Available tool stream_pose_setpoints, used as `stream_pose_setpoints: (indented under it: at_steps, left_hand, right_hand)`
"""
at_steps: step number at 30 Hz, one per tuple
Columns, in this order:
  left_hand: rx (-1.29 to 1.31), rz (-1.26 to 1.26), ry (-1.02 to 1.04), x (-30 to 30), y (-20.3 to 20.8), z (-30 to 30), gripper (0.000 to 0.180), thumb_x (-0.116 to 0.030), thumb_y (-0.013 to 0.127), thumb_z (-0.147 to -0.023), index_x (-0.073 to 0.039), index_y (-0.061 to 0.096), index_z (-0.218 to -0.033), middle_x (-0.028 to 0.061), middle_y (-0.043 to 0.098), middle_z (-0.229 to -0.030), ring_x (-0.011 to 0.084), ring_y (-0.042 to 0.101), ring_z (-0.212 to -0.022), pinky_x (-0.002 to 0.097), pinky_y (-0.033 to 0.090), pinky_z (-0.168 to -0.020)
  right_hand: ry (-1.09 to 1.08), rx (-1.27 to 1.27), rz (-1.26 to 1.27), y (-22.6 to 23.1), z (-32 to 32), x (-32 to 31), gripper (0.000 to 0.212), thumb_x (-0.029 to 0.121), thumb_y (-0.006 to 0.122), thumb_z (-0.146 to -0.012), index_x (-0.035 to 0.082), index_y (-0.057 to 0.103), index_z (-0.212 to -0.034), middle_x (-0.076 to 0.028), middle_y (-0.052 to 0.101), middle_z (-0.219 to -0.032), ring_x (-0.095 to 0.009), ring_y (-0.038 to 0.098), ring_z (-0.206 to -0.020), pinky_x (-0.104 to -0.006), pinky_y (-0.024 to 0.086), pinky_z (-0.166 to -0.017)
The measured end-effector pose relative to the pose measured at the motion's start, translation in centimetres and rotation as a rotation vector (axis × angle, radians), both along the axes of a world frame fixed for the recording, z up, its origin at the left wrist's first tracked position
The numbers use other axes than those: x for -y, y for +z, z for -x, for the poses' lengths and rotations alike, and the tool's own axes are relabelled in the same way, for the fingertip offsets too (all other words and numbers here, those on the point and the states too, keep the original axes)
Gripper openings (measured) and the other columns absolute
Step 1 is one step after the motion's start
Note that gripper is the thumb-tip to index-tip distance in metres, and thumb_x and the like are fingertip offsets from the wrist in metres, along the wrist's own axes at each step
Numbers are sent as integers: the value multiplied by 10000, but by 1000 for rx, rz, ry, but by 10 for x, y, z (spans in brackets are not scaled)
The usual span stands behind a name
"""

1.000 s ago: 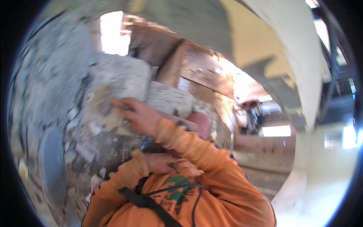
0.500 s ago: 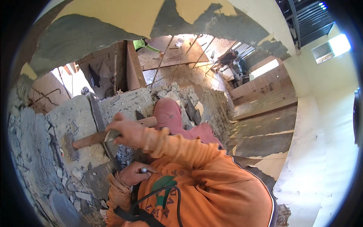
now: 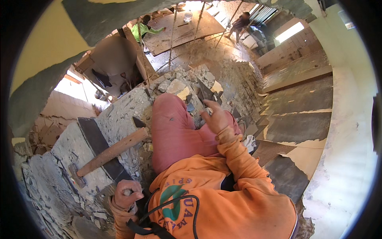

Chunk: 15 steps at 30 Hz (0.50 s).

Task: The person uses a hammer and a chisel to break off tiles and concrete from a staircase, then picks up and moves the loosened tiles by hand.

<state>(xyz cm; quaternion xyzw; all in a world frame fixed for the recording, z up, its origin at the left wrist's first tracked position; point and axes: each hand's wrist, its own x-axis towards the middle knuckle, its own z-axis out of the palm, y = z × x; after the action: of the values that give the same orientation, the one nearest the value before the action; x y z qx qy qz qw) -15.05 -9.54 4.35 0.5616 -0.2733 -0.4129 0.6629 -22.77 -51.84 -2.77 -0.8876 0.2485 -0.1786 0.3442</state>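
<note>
Hammer near left fingers, tight around a grey object; well apart from right fingers, grip unclear.

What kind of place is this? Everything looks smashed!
It looks like a building site, probably inside a partly broken building. You can see chunks of rubble, a yellow-and-gray wall with a ragged edge, and a hammer lying there.

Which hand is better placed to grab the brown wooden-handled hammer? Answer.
Left hand, probably: nearer the hammer, though curled around a grey object; the right hand is by the far pink trouser leg.
</note>
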Motion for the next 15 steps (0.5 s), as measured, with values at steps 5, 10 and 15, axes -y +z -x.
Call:
stream_pose_setpoints:
  at_steps: [5,10,15]
  left_hand:
    - [-142,78,220,-8,41,1,391,-296,711,-872,-34,538,-640,71,548,-571,158,458,-449,306,347,-437]
    - [-99,70,415,-32,77,4,347,-304,679,-889,-52,480,-759,33,463,-643,153,451,-554,336,354,-532]
    - [157,-119,669,-66,115,20,336,-275,512,-971,8,524,-1151,55,445,-824,164,456,-787,355,396,-740]
  right_hand:
    - [500,244,-140,55,-68,-88,432,219,704,-808,-16,604,-1156,-205,595,-1147,-360,558,-1097,-406,439,-968]
    - [1020,140,-1,63,-124,-174,464,313,707,-770,0,592,-1092,-193,570,-1165,-351,541,-1106,-426,445,-953]
    - [1240,-448,42,23,-172,-253,318,318,628,-833,6,640,-895,-237,639,-1053,-354,612,-1013,-440,481,-866]
